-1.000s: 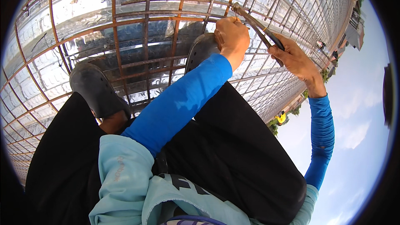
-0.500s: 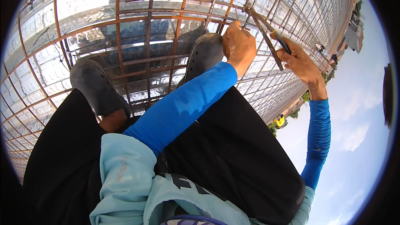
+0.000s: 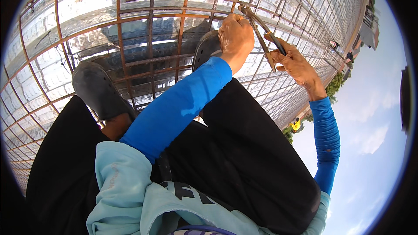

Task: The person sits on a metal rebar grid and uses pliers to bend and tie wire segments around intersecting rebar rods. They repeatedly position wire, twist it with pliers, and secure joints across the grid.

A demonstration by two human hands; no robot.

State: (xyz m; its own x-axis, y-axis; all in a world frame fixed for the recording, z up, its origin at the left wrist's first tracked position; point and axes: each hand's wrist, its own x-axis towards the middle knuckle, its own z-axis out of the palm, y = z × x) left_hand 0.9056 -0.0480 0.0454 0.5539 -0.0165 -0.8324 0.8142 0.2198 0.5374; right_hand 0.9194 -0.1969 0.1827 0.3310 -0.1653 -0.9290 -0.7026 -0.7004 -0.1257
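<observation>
R hand (image 3: 298, 63) is wrapped round the pincers (image 3: 251, 16), handles apart, nose by the rebar mesh (image 3: 150, 16). L hand (image 3: 237, 37) is closed, prob. on thin wire (image 3: 238, 11); view's poor. Best keep L hand clear of nose, wire taut & squeeze even.
</observation>
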